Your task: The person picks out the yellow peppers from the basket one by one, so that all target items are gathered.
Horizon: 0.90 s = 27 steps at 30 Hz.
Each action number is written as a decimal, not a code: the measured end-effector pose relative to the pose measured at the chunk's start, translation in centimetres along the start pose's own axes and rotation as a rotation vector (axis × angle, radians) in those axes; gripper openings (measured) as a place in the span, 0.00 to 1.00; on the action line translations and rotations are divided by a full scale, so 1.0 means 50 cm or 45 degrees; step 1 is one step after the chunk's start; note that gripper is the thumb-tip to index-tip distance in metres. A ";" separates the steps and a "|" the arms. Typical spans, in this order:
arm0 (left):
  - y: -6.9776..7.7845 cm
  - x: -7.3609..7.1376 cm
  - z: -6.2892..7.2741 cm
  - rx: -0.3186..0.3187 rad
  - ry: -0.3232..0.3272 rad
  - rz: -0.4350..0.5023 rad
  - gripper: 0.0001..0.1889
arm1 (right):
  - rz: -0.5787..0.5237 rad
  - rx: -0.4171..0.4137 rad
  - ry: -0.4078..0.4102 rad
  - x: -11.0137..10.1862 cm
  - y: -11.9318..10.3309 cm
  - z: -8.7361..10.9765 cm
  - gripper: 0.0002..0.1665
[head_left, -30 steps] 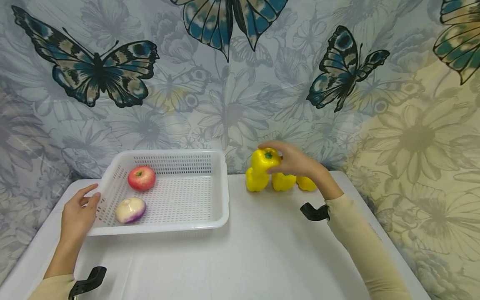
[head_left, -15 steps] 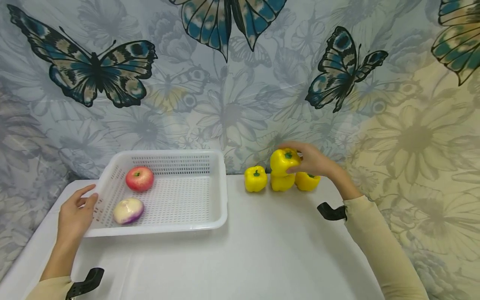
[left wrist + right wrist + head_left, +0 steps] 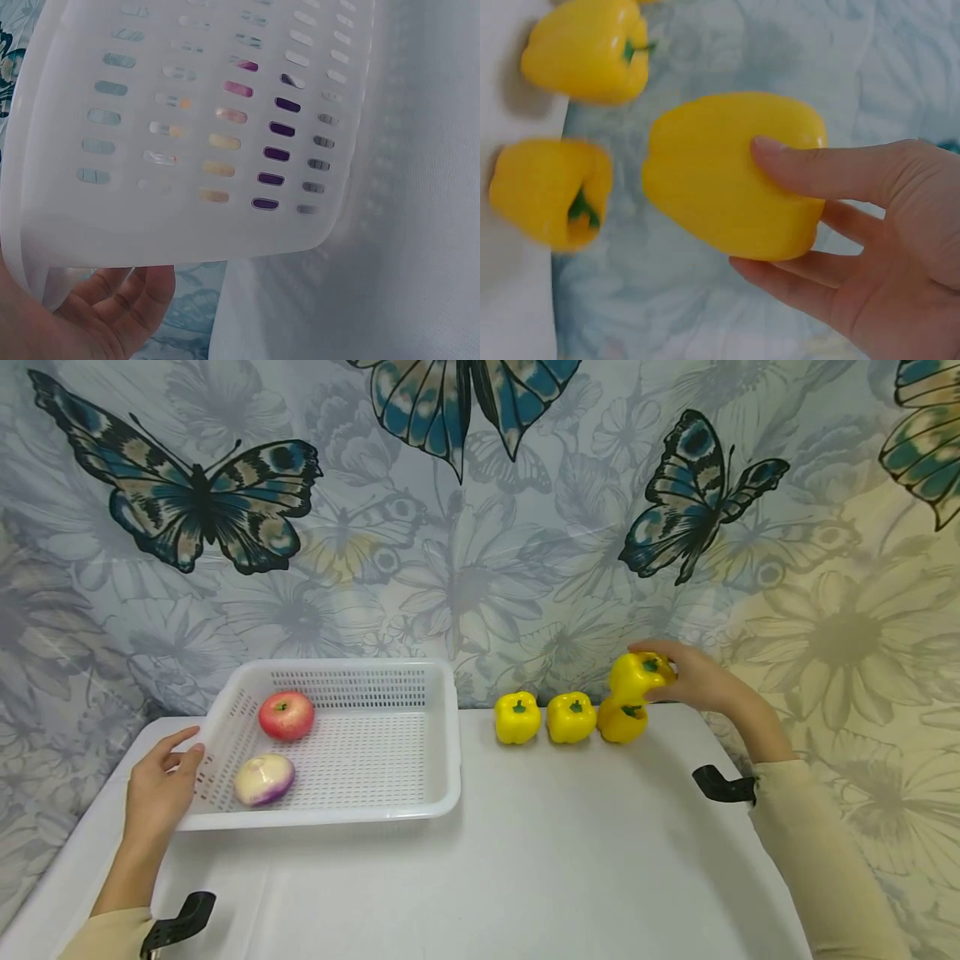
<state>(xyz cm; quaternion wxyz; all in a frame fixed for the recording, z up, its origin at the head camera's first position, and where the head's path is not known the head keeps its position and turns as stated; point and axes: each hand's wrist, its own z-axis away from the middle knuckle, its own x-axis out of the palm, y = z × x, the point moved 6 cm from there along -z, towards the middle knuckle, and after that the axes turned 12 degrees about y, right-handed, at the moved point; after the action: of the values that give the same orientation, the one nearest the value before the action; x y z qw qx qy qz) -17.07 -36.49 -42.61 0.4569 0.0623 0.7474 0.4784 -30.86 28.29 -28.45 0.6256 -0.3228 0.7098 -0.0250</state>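
My right hand (image 3: pixel 697 678) holds a yellow bell pepper (image 3: pixel 633 678) by its side, stem upward, above the rightmost of three standing peppers. In the right wrist view, the thumb lies along the held pepper (image 3: pixel 720 180) and the other fingers go round its far side. At the left end of a white perforated plastic basket (image 3: pixel 322 817), my left hand (image 3: pixel 159 787) grips the rim. The left wrist view has its curled fingers (image 3: pixel 154 300) below the basket's edge, partly hidden by it. Inside the basket lie a red apple (image 3: pixel 287 716) and a white-and-purple turnip (image 3: pixel 264 779).
Three yellow bell peppers stand in a row at the back of the white table (image 3: pixel 525 860): a left one (image 3: pixel 517 718), a middle one (image 3: pixel 572 718) and a right one (image 3: pixel 622 723). Behind them rises a butterfly-patterned backdrop (image 3: pixel 465 585).
My right hand has carried the held bell pepper rightward, from above the left standing pepper past the middle one to above the right one. The left hand has kept its place on the basket.
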 end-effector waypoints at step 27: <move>0.026 -0.010 0.017 -0.024 -0.021 -0.010 0.27 | 0.009 0.210 -0.147 0.065 0.261 0.035 0.40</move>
<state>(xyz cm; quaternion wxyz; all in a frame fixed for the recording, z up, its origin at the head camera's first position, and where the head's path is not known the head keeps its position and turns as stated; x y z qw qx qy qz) -16.60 -35.50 -41.40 0.4654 0.0588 0.7393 0.4830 -34.89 37.65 -37.40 0.6901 -0.2686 0.6691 -0.0626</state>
